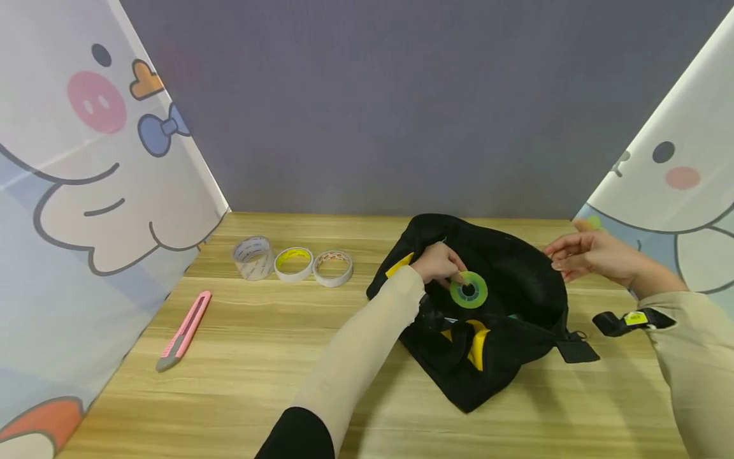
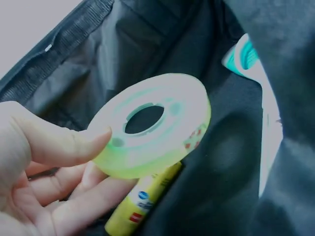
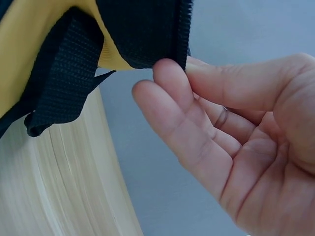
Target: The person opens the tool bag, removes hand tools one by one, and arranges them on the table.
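Observation:
My left hand (image 1: 440, 262) is inside the mouth of a black bag (image 1: 530, 341) with yellow parts. Between its thumb and fingers it pinches a roll of greenish clear tape (image 2: 189, 105). Below the roll in the left wrist view lies a yellow tube (image 2: 129, 216) with printed marks. A white and teal object (image 2: 246, 59), partly covered by a fold, shows deeper in the bag. On the far right my right hand (image 3: 236, 142) pinches the bag's zippered edge (image 3: 183, 29) between thumb and fingertips.
On the table's left stand a wide clear tape roll (image 1: 255, 260), a roll with a yellow core (image 1: 294, 275) and a whitish tape roll (image 1: 334, 278). A pink utility knife (image 1: 185, 331) lies nearer. A grey panel (image 1: 367, 108) rises behind the wooden table (image 1: 241, 395).

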### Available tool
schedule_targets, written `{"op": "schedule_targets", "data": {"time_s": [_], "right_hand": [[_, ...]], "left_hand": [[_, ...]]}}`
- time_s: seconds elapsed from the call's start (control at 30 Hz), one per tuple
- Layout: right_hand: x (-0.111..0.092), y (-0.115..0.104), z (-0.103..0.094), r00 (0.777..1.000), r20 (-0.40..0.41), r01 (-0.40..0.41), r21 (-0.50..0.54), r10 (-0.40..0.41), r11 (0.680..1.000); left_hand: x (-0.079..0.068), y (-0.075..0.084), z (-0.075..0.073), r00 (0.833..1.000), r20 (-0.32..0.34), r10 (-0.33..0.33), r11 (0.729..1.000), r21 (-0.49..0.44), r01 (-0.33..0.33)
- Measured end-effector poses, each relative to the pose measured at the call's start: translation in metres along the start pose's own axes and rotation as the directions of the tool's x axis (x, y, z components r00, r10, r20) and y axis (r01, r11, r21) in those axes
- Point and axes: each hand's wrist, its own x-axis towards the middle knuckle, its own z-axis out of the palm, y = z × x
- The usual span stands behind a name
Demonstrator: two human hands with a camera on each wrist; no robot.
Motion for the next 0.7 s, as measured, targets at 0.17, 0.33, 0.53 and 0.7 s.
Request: {"op": "schedule_targets", "data": {"time_s": [0.17, 0.33, 0.53, 0.7], "right_hand": [[-0.001, 0.001, 0.0, 0.999, 0.034, 0.028, 0.026, -0.029, 0.999], [0.0, 0.0, -0.001, 0.999, 0.033, 0.026, 0.016, -0.027, 1.0], [0.002, 0.0, 0.001, 1.0, 0.011, 0.026, -0.011, -0.026, 1.0], [0.001, 0.002, 0.002, 0.998, 0.02, 0.052, 0.003, -0.052, 0.999]], "left_hand": [[-0.005, 0.011, -0.01, 1.0, -0.016, 0.019, 1.0, 0.013, -0.019], [-0.009, 0.021, -0.02, 1.0, 0.007, 0.03, 0.999, 0.009, -0.03], [-0.013, 0.03, -0.027, 0.998, 0.04, 0.041, 0.998, -0.057, -0.039], [-0.016, 0.036, -0.033, 0.997, 0.046, 0.058, 0.994, -0.091, -0.053]]}}
